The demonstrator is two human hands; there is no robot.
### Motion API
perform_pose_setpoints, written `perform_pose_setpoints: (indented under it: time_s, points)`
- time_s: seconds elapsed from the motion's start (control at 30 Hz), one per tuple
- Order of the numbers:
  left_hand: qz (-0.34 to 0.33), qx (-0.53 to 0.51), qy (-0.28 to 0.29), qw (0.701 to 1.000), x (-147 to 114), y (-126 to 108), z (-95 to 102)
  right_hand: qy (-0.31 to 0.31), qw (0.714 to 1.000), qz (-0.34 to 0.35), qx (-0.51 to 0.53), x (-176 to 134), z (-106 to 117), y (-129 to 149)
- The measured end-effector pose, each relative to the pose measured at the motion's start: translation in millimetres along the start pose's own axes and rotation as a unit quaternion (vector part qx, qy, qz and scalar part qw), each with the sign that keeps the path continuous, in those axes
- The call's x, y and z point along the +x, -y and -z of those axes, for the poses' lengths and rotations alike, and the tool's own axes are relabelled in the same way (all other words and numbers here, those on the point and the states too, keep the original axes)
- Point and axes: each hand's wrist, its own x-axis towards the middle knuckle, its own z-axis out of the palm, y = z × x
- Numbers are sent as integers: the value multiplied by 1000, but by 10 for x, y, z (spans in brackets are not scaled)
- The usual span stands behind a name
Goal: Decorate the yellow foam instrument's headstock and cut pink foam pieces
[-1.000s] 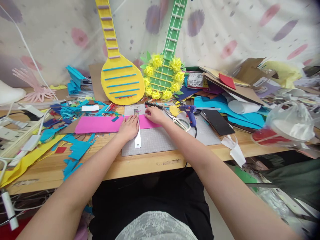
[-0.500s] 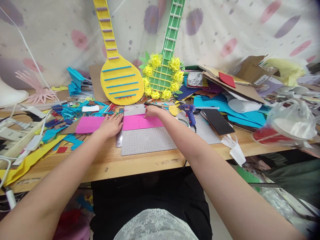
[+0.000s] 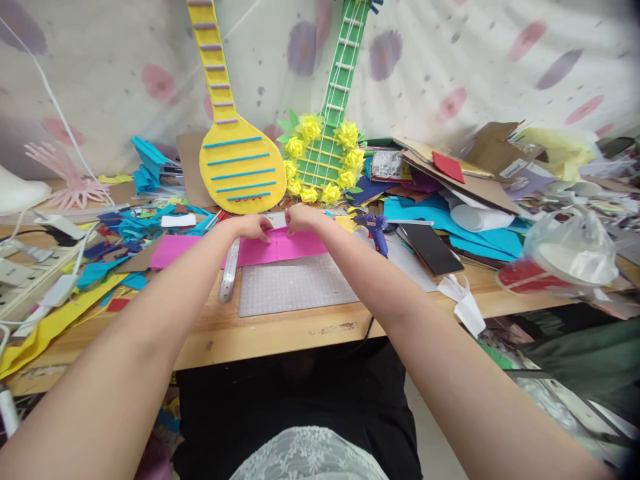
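Note:
A bright pink sheet (image 3: 303,247) lies as a long strip across the grey cutting mat (image 3: 295,293), with a faint line running down it between my hands. My left hand (image 3: 254,227) is at its back edge, thumb and finger curled on the sheet. Close by on the right, my right hand (image 3: 300,219) pinches the same back edge; its fingertips are partly hidden. Below my left wrist a metal ruler (image 3: 229,272) rests at the mat's left side, partly covered by the pink sheet and forearm.
A yellow guitar-shaped craft (image 3: 243,167) and a green one (image 3: 323,157) with yellow flowers lean at the back. On the right are a blue glue gun (image 3: 376,231), a phone (image 3: 431,247) and a bagged red bucket (image 3: 525,273). Blue scraps (image 3: 135,227) cover the left.
My left hand has lifted from lying flat over the ruler and moved right to the sheet's back edge, near my right hand. The ruler has shifted slightly left and tilted.

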Motion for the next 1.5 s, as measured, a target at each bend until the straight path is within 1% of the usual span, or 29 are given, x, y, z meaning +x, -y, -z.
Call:
perform_pose_setpoints:
  time_s: [0.13,0.17,0.23,0.3,0.33,0.37,0.4,0.43,0.5,0.57,0.63,0.7,0.83,0.93,1.0,1.07,1.13,1.2,1.3,1.4,1.5]
  points:
    - [25,-49,-28,998,40,42,-3,-23,999,-12,30,4,-2,-47]
    - [28,-68,-36,997,41,65,-21,-41,998,-11,41,0,-20,-78]
    - [39,-102,-56,992,39,118,-66,-116,992,-3,56,-41,-70,-167]
    - [56,-130,-87,986,34,168,-109,-217,975,-5,49,-148,-131,-287]
    - [63,-144,-105,982,31,191,-127,-250,967,-19,40,-231,-165,-355]
    - [68,-160,-121,977,29,210,-143,-260,965,-33,30,-330,-201,-423]
    - [71,-178,-136,972,28,226,-158,-255,965,-53,22,-441,-239,-488]
    - [73,-198,-149,966,29,240,-171,-229,970,-81,10,-557,-278,-549]
    - [74,-242,-172,952,38,259,-199,-130,981,-141,-28,-778,-361,-648]
    - [77,-274,-200,938,53,269,-228,-42,982,-175,-54,-940,-446,-713]
    - [79,-282,-226,929,70,271,-255,6,979,-195,-65,-1015,-524,-747]
    - [87,-274,-243,926,81,268,-274,29,975,-211,-69,-1015,-587,-760]
    - [101,-258,-255,926,88,268,-279,48,971,-224,-70,-939,-626,-742]
    - [91,-264,-260,924,113,298,-267,35,974,-218,-58,-939,-565,-733]
    - [86,-280,-272,916,145,330,-263,23,976,-215,-26,-969,-498,-757]
    - [86,-303,-294,902,181,357,-268,13,978,-204,35,-999,-437,-804]
    - [90,-319,-320,888,210,364,-281,1,977,-181,116,-1007,-413,-850]
    - [99,-321,-338,879,231,345,-295,-16,966,-159,202,-989,-434,-867]
    - [114,-310,-332,883,260,279,-301,-34,943,-120,308,-944,-510,-830]
    - [117,-305,-320,889,317,205,-282,-4,930,-76,361,-935,-538,-799]
    - [111,-297,-321,893,401,135,-255,73,916,-54,392,-985,-488,-832]
